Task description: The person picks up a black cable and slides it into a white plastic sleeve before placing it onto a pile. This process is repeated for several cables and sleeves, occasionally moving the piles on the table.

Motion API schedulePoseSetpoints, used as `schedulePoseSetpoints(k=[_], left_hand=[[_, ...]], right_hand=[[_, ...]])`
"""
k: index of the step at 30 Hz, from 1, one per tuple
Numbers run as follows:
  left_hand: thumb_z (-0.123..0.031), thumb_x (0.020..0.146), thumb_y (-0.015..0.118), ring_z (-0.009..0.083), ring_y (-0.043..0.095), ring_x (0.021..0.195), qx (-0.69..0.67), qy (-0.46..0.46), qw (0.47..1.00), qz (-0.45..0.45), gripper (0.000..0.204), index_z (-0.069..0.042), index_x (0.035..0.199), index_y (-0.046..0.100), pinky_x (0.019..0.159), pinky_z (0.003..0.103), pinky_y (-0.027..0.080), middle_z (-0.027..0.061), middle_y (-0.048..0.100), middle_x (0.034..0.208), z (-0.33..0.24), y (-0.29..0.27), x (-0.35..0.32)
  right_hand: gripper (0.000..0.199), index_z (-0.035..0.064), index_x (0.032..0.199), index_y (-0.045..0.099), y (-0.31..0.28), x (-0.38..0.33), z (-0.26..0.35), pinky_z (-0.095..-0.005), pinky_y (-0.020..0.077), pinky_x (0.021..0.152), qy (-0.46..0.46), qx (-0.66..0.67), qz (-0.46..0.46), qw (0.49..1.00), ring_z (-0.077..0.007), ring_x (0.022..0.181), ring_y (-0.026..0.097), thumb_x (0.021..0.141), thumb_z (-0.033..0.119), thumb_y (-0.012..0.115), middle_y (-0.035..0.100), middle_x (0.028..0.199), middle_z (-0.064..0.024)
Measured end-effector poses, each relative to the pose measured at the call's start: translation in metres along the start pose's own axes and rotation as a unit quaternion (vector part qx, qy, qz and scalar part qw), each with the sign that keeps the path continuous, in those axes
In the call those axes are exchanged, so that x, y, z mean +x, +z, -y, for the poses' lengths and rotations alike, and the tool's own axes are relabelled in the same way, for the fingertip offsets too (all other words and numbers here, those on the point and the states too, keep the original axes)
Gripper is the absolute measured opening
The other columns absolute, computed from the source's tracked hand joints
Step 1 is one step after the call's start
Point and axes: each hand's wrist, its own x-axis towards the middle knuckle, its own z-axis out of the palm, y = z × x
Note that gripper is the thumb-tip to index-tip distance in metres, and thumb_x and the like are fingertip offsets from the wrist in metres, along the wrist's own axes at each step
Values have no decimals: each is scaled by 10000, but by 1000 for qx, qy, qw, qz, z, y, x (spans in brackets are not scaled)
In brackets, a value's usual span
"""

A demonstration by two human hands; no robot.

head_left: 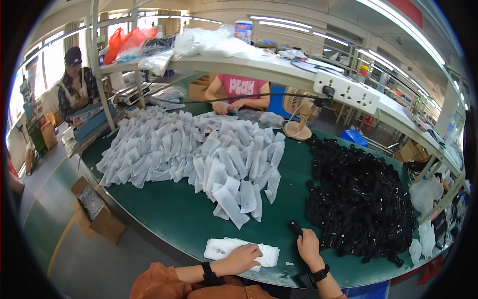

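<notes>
My left hand (244, 259) rests on a stack of flat white plastic bags (218, 249) at the table's near edge. Its fingers are bent and pressed together on the uppermost bag. My right hand (309, 246) is closed around a slim black bundle (296, 228), whose end sticks out past the fingertips. To the right lies a large heap of similar black bundles (356, 204) with small shiny bits; they look like coiled cables. Ahead and to the left, a broad pile of filled, frosted white bags (226, 159) covers much of the green table (164, 209).
A shelf (209, 63) carrying plastic bags and a power strip (345, 91) spans the table. Behind it sit a small fan (300, 112) and a person in pink (239, 89). Another person (77, 84) works at left. An open cardboard box (102, 219) stands on the floor.
</notes>
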Motion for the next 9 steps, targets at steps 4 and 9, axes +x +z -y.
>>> schedulePoseSetpoints(k=[4,9], left_hand=[[-154,862,665,349,598,893,27,1,999,-17,130,-41,907,616,734,433,488,120,603,929,5,13,-11],[-103,867,672,299,643,832,-107,-174,978,-33,77,-55,925,654,763,423,516,155,627,871,0,-6,-7]], right_hand=[[398,9,1260,578,-18,-32,29,-430,517,824,139,320,97,932,-373,932,641,889,120,669,648,1060,-203],[348,28,1278,573,-56,-43,72,-350,513,850,8,306,87,948,-284,1007,678,947,112,639,653,1105,-217]])
